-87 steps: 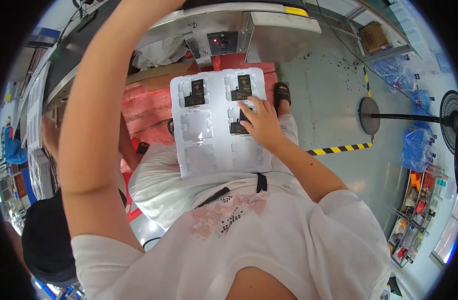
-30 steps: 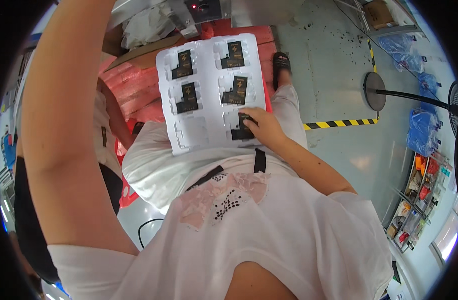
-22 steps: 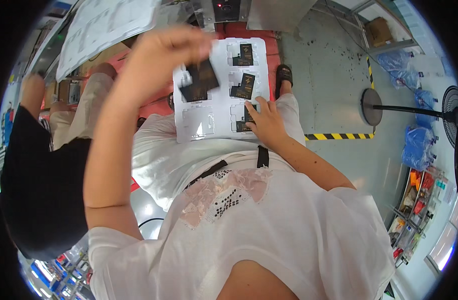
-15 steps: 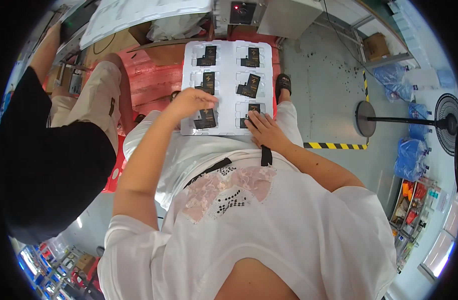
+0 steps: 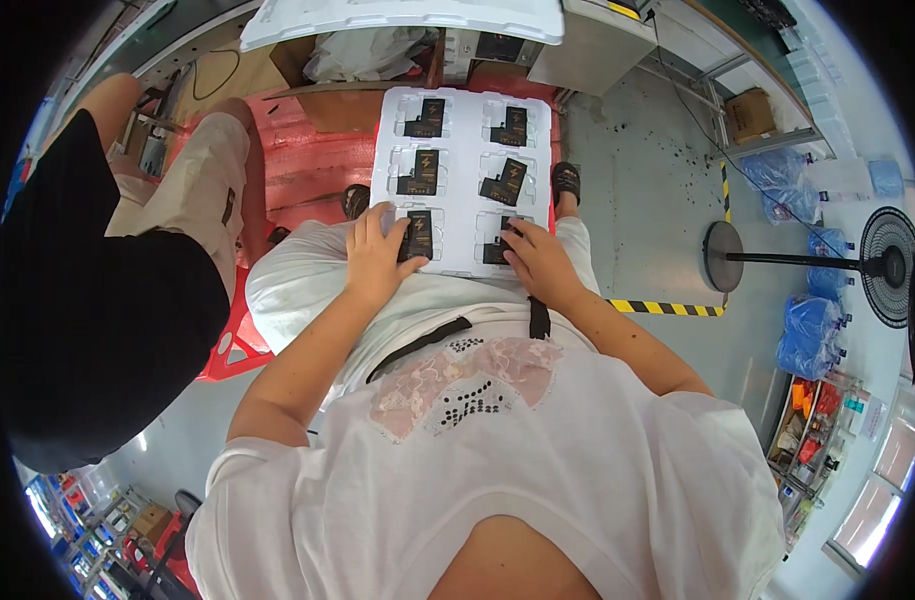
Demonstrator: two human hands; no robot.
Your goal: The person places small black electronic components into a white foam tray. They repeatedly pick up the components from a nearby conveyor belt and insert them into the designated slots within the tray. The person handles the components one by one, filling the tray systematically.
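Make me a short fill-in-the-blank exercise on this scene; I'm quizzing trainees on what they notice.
1. The white tray rests on the person's ___.
2. It holds ___ black rectangular parts.
3. The left hand touches the part in the ___ row.
4. A ___ fan stands on the floor at right.

Missing: lap; six; nearest; black

Hidden bits on the tray
Left hand (image 5: 379, 258) covers part of the near-left black part (image 5: 417, 235); right hand (image 5: 537, 262) hides the near-right one; tray (image 5: 462, 150) near edge hidden.
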